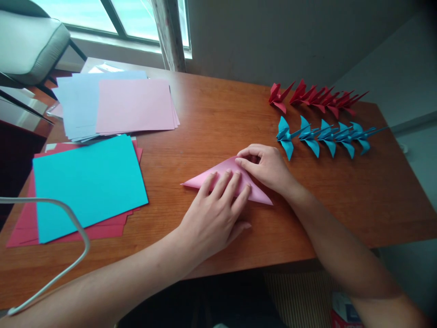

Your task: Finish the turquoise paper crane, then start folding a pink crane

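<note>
A pink sheet of paper folded into a triangle (259,195) lies on the wooden table (211,118). My left hand (213,212) rests flat on it, fingers stretched out and pressing it down. My right hand (266,166) is at the triangle's top corner, fingers curled and pinching the paper's edge there.
Several red paper cranes (316,98) and several blue paper cranes (324,135) stand in two rows at the right back. Stacks of paper lie at the left: teal over red (87,184), pink (134,105) over pale blue (77,107). A white cable (64,269) crosses the front left. A chair (29,43) stands at the far left.
</note>
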The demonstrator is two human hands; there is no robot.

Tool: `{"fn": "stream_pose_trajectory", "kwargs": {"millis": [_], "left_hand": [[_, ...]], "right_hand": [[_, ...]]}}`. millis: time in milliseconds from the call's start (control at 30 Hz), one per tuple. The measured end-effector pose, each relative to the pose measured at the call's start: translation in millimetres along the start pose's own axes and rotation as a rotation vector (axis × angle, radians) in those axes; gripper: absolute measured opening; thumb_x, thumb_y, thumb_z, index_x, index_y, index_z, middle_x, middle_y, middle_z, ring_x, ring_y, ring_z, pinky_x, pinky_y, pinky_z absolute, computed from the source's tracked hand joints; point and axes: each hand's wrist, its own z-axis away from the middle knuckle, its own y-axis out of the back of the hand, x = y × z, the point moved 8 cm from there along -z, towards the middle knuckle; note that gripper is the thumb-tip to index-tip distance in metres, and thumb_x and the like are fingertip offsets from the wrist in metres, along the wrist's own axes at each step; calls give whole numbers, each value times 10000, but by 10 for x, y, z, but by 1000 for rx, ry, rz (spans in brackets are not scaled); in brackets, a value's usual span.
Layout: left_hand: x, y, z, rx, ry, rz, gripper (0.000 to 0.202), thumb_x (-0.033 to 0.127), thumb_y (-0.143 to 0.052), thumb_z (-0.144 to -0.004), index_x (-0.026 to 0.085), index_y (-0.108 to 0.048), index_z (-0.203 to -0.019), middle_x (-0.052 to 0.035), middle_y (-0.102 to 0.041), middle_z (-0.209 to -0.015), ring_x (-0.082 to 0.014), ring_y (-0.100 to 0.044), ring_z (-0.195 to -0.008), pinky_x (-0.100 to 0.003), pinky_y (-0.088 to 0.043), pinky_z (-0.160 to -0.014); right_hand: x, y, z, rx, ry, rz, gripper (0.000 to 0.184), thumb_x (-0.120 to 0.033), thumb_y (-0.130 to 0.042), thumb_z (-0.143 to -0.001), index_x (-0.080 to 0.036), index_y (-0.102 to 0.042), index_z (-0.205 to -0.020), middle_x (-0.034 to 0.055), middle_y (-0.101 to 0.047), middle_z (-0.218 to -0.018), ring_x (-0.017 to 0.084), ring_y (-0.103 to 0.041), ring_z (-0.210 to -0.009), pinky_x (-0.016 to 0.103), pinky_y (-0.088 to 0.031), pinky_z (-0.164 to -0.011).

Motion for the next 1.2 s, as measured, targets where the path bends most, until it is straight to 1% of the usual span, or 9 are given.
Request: {"fn": "stream_pose_trajectory", "kwargs": {"millis": [667,1200], "left_hand": [[-7,11,-22,8,-3,21,723,586,-495,-960,122,-434,-1511,-222,-351,-1611,-399,-332,-1487,-606,-221,-1222],[-10,4,-23,5,-8,7,733,594,-484,-961,123,-421,-1520,-216,-359,-1609,-391,-321,-1496,-598,-219,-1225]], "right_hand": [[-6,-4,-6,-12,-7,4,90,-191,-673,-845,-203,-757,-815,13,-740,-817,151,-617,-706,295,-474,-685],[-9,-5,-10,-14,-1,12,79,-170,-678,-848,-189,-751,-823,13,-743,-829,143,-620,-715,278,-465,-685]]}}
